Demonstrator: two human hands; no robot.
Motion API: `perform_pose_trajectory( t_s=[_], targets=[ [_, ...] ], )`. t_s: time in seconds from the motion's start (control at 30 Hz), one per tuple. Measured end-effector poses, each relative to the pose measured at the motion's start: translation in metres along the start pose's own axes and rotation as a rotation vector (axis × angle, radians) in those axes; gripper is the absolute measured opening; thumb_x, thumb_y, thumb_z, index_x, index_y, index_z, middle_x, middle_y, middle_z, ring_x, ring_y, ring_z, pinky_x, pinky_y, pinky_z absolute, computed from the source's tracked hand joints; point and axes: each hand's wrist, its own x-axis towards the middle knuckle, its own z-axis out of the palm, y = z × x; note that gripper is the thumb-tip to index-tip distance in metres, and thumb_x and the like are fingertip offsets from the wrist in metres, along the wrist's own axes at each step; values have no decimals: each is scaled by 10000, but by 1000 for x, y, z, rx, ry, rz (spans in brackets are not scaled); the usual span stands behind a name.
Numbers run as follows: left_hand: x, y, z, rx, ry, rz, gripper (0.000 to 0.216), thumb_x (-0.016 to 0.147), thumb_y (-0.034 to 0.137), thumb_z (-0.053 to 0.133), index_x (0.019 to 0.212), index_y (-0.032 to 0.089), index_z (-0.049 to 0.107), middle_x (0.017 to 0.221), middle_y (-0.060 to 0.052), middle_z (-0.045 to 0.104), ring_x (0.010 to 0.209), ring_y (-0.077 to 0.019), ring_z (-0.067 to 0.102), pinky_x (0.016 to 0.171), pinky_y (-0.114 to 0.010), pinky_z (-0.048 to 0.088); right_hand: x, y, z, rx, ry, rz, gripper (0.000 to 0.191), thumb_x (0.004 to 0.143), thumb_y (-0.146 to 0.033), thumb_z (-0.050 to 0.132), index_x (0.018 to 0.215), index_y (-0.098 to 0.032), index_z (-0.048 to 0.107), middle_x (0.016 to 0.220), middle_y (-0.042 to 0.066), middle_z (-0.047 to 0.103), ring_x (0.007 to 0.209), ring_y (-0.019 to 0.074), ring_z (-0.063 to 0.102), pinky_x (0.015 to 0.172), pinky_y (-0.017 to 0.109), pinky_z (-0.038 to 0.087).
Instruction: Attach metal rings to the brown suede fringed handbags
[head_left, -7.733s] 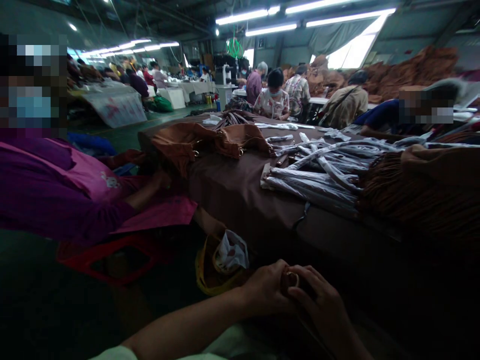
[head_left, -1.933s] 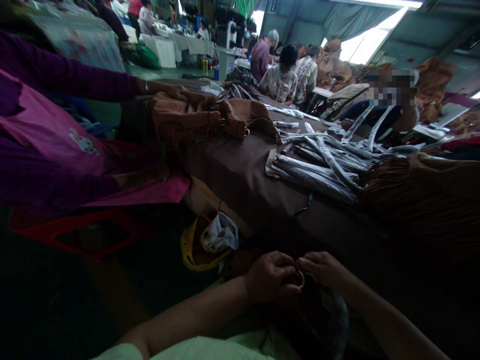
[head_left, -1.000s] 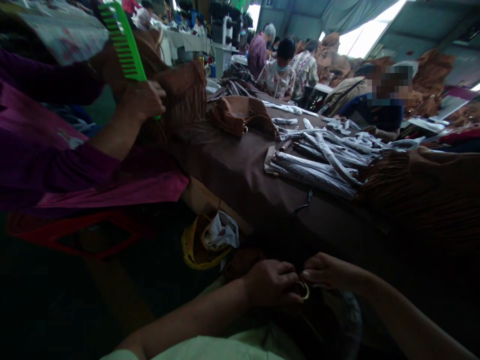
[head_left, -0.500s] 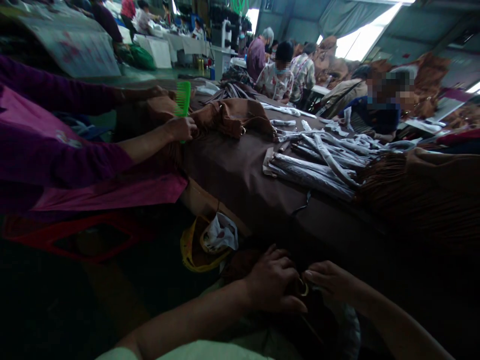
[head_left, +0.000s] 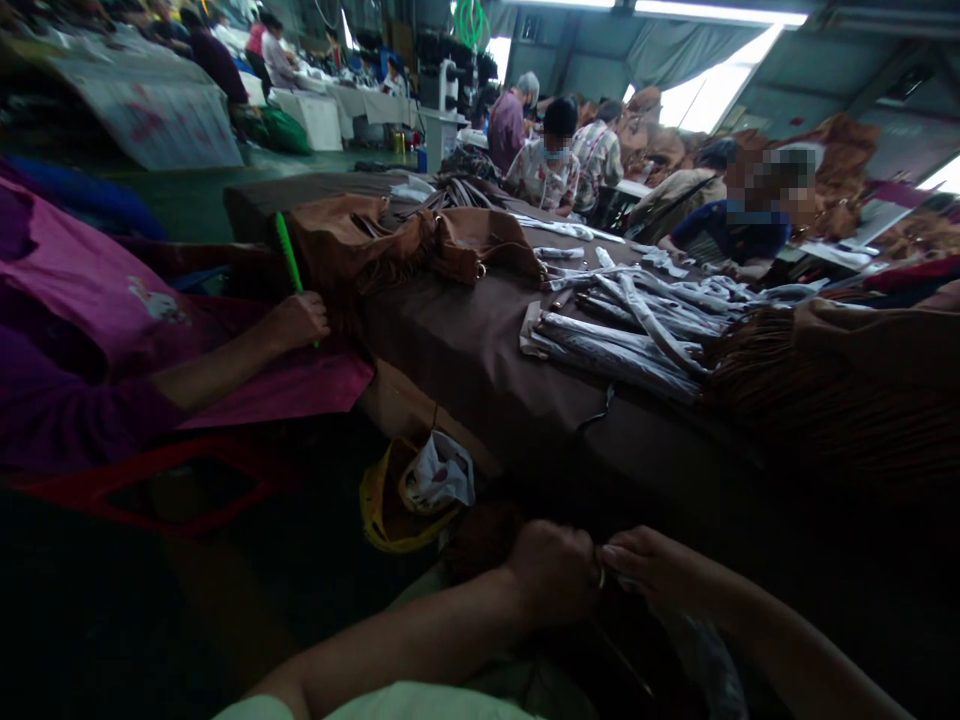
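Low in the head view, below the table edge, my left hand [head_left: 553, 580] is closed in a fist around dark brown bag material [head_left: 480, 535] in my lap. My right hand [head_left: 651, 568] pinches a small metal ring [head_left: 601, 577] that sits between the two hands. The hands touch at the ring. The rest of the piece they hold is lost in shadow.
A brown-covered table [head_left: 480, 350] carries brown fringed bags [head_left: 405, 245], several paper-wrapped straps [head_left: 622, 340] and a fringe pile [head_left: 840, 380]. A person in pink at left holds a green comb [head_left: 289, 255]. A yellow bin [head_left: 397, 500] sits under the table. Other workers sit beyond.
My left hand has curled from spread fingers into a fist by the ring. The person at left has drawn the green comb back from the bag toward their lap.
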Motion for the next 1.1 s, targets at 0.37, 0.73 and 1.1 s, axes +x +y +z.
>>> perform_pose_trajectory(
  t_s=[0.37, 0.73, 1.1],
  targets=[
    [-8, -1, 0, -6, -83, 7, 269, 810, 389, 507, 808, 145, 620, 774, -100, 687, 704, -247, 687, 561, -302, 511, -12, 13, 25, -271, 154, -104, 538, 889, -666, 342, 700, -179, 467, 631, -40, 384, 555, 91, 309, 511, 234, 259],
    [-15, 0, 4, 1, -139, 81, 293, 793, 415, 506, 822, 147, 620, 770, -108, 700, 687, -268, 695, 548, -319, 527, -22, 3, 26, -351, -18, -47, 590, 820, -738, 394, 661, -179, 492, 546, -43, 382, 465, 72, 296, 442, 230, 193],
    [-17, 2, 7, -20, -189, -10, 308, 801, 410, 519, 823, 130, 646, 787, -136, 696, 729, -278, 696, 590, -331, 541, -25, 7, 42, -479, 132, -55, 564, 856, -687, 365, 643, -182, 497, 558, -14, 429, 483, 88, 326, 470, 252, 204]
  ],
)
